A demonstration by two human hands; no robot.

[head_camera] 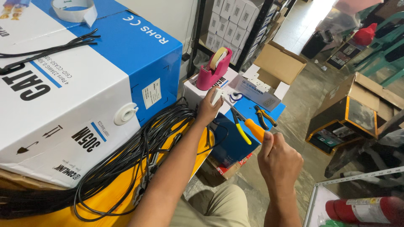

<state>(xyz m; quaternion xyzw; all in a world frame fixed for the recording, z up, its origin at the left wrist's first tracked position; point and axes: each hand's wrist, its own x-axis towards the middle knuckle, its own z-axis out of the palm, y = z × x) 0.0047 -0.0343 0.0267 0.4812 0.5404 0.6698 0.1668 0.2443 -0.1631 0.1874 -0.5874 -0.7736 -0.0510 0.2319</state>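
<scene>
My left hand (pixel 208 108) holds a small white plastic block (pixel 217 95) up over the blue box (pixel 229 143). My right hand (pixel 278 162) grips an orange-handled screwdriver (pixel 253 128), whose thin shaft points up and left to the white block. Yellow-handled pliers (pixel 240 128) lie on the blue box just under the screwdriver, and a second pair of pliers (pixel 264 117) lies to their right. My forearm crosses a big tangle of black cables (pixel 139 155) lying on a yellow surface (pixel 105 199).
A large blue and white cable carton (pixel 84 80) stands at left with a tape roll (pixel 75 9) and black ties on top. A pink tape dispenser (pixel 215 67) sits on a white box. Open cardboard boxes (pixel 357 109), a shelf of white boxes (pixel 235 21), a red fire extinguisher (pixel 366 210).
</scene>
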